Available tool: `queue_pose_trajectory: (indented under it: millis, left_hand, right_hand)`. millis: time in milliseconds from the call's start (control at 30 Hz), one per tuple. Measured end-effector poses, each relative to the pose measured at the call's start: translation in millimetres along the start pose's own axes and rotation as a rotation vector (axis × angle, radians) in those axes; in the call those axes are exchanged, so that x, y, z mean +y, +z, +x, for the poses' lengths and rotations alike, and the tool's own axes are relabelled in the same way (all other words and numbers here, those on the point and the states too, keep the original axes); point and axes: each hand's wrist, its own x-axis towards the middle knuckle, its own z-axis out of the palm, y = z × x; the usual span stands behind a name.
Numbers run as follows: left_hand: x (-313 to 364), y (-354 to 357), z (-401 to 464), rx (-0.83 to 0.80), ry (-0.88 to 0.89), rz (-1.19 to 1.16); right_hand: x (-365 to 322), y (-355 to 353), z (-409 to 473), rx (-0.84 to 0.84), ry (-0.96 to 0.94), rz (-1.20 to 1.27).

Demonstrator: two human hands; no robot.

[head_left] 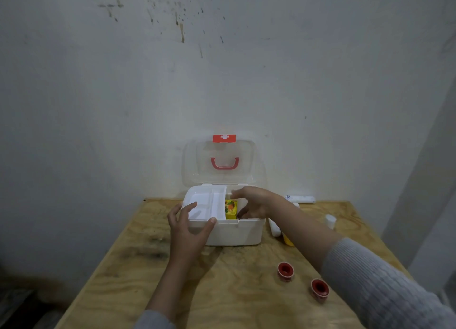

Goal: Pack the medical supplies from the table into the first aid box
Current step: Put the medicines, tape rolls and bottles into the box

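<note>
your left hand (188, 226) steadies the first aid box (237, 232), fingers spread on its inner tray (207, 204). your right hand (254, 202) curls loosely inside above the yellow carton (231, 209); any grip is unclear. two red tape rolls (285, 270) and white bottles (330, 221) remain outside, nearer your right wrist.

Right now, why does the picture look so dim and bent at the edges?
Head view: dim, flat light; the wide lens curves the table edges; soft shadow under the left hand; small white bottles behind the right hand are blurry.

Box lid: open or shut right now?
Open. The clear lid stands upright behind the box, against the wall, with the tray and a yellow pack exposed inside.
</note>
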Motion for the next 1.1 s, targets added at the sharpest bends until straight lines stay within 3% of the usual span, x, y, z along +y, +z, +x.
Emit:
queue_pose_trajectory:
  millis: [167,367,1100]
  left_hand:
    - [-1.3,-1.2,1.3,-0.013,-0.010,-0.003]
    - [-1.6,-0.5,0.6,-0.006,-0.005,-0.009]
    - [-2.9,0.8,1.6,0.009,-0.003,0.010]
  right_hand:
    - [2.4,9.8,-0.8,-0.005,-0.060,-0.362]
    - [-0.4,10.2,-5.3,0.023,-0.083,-0.473]
    - [6.3,14.7,5.9,0.153,-0.178,-0.356]
